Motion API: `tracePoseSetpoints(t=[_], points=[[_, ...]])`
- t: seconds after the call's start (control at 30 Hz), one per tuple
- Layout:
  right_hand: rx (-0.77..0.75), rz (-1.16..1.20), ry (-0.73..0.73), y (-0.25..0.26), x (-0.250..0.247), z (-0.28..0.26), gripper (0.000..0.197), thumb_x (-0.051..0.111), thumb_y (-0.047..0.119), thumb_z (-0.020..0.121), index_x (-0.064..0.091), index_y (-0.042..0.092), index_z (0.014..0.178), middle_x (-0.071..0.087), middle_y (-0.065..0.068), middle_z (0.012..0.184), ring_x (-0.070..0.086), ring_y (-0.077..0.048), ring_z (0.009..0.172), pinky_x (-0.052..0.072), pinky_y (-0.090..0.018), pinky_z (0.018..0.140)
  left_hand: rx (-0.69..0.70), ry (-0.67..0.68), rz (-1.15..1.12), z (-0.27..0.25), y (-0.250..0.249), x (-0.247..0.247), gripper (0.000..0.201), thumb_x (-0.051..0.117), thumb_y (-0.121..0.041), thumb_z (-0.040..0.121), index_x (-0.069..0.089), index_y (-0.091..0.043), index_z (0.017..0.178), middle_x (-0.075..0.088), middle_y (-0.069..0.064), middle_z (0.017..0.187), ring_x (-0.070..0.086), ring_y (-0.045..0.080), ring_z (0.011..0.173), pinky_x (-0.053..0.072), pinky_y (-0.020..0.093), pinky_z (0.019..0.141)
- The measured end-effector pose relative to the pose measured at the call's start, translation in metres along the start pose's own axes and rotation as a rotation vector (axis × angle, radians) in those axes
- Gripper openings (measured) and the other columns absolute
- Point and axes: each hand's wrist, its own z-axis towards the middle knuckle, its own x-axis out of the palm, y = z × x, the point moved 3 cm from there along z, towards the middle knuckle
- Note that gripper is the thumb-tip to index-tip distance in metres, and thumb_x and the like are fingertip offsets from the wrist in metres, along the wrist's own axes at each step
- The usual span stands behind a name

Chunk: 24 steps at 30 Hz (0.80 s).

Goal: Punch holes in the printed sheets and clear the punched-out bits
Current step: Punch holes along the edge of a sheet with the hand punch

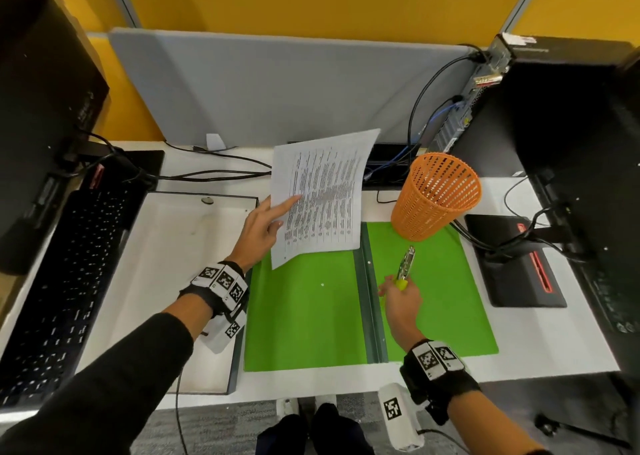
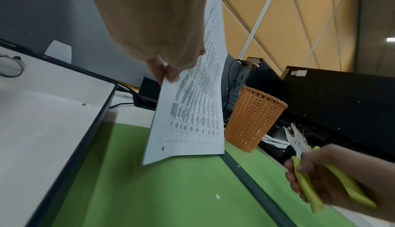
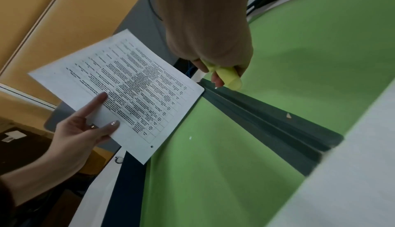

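My left hand (image 1: 266,226) holds a printed sheet (image 1: 322,195) up by its left edge, thumb in front and index finger lying straight across the text. The sheet's lower edge hangs just above an open green folder (image 1: 304,316). A punched hole (image 3: 152,146) shows near the sheet's bottom corner. My right hand (image 1: 401,299) grips a hand-held hole punch (image 1: 407,260) by its yellow-green handles, with the metal head pointing toward the orange basket. It hovers over the folder's right half, apart from the sheet. A small white punched-out bit (image 1: 322,285) lies on the folder's left half.
An orange mesh basket (image 1: 436,195) stands at the folder's far right corner. A shallow white tray (image 1: 173,247) lies left of the folder, with a black keyboard (image 1: 69,281) beyond it. Monitor stands, cables and a desktop computer (image 1: 467,108) crowd the back and right.
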Motion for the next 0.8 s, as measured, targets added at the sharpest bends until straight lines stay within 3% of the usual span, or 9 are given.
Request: tracePoseSetpoints(t=[0.07,0.13,0.2,0.27,0.3,0.43,0.63,0.73,0.8], points=[[0.029,-0.029,0.055,-0.009,-0.001,-0.004,0.011,0.052,0.001,0.085,0.062,-0.004,0.081,0.060,-0.009,0.065,0.047,-0.011,0.052,0.037,-0.014,0.043,-0.023,-0.026,-0.028,0.000,-0.001,0.000,0.073,0.049,0.020,0.082,0.042,-0.029,0.136,0.051,0.001,0.125,0.046,0.012,0.118,0.036,0.044,0.109],[0.017,-0.028,0.173,-0.012,0.004,-0.011,0.014,0.051,0.000,0.086,0.060,-0.004,0.077,0.058,-0.009,0.059,0.051,-0.011,0.051,0.036,-0.007,0.041,-0.033,-0.052,-0.061,0.006,-0.002,-0.003,0.070,0.051,0.019,0.082,0.044,-0.024,0.137,0.048,0.000,0.131,0.041,0.004,0.125,0.032,0.043,0.112],[0.018,-0.021,0.320,-0.012,0.012,-0.022,0.015,0.051,-0.004,0.084,0.057,0.000,0.072,0.056,-0.010,0.057,0.053,-0.007,0.046,0.041,-0.009,0.043,-0.052,-0.057,-0.136,0.012,-0.002,-0.006,0.068,0.053,0.018,0.082,0.046,-0.022,0.137,0.044,-0.006,0.135,0.035,0.001,0.131,0.031,0.047,0.113],[0.048,-0.062,0.462,-0.013,0.025,-0.034,0.017,0.051,-0.007,0.082,0.056,0.002,0.068,0.054,-0.009,0.057,0.051,-0.004,0.040,0.045,-0.018,0.046,-0.080,-0.062,-0.195,0.017,0.000,-0.009,0.066,0.056,0.017,0.081,0.049,-0.020,0.135,0.044,-0.007,0.136,0.036,0.007,0.132,0.033,0.051,0.111],[0.072,-0.081,0.524,-0.014,0.031,-0.038,0.018,0.051,-0.008,0.082,0.055,0.003,0.067,0.053,-0.009,0.057,0.050,-0.005,0.038,0.045,-0.023,0.046,-0.092,-0.073,-0.218,0.018,-0.002,-0.009,0.066,0.057,0.017,0.080,0.050,-0.019,0.134,0.044,-0.005,0.136,0.037,0.009,0.132,0.034,0.052,0.110],[0.143,-0.138,0.701,-0.013,0.055,-0.055,0.022,0.050,-0.013,0.073,0.050,0.006,0.063,0.052,-0.009,0.060,0.049,-0.015,0.039,0.040,-0.022,0.041,-0.121,-0.073,-0.307,0.019,-0.009,-0.012,0.066,0.059,0.018,0.078,0.052,-0.021,0.131,0.043,-0.002,0.138,0.037,0.015,0.134,0.034,0.050,0.110],[0.157,-0.145,0.775,-0.007,0.071,-0.066,0.022,0.052,-0.014,0.067,0.049,0.007,0.059,0.051,-0.007,0.059,0.049,-0.015,0.038,0.039,-0.021,0.040,-0.129,-0.016,-0.363,0.016,-0.014,-0.016,0.065,0.061,0.016,0.079,0.049,-0.020,0.132,0.043,-0.007,0.136,0.038,0.021,0.135,0.040,0.053,0.105],[0.169,-0.123,0.770,-0.005,0.073,-0.066,0.013,0.057,-0.002,0.055,0.050,0.007,0.063,0.052,-0.007,0.060,0.050,-0.017,0.041,0.042,-0.024,0.044,-0.150,0.006,-0.385,0.013,-0.014,-0.014,0.062,0.061,0.016,0.079,0.053,-0.016,0.131,0.044,-0.016,0.132,0.038,0.018,0.135,0.039,0.053,0.106],[0.167,-0.118,0.762,-0.005,0.073,-0.065,0.017,0.055,0.004,0.049,0.051,0.006,0.066,0.053,-0.007,0.061,0.051,-0.018,0.041,0.043,-0.025,0.046,-0.165,0.009,-0.389,0.012,-0.014,-0.015,0.061,0.061,0.016,0.079,0.053,-0.012,0.132,0.044,-0.016,0.131,0.038,0.017,0.134,0.039,0.053,0.106]])
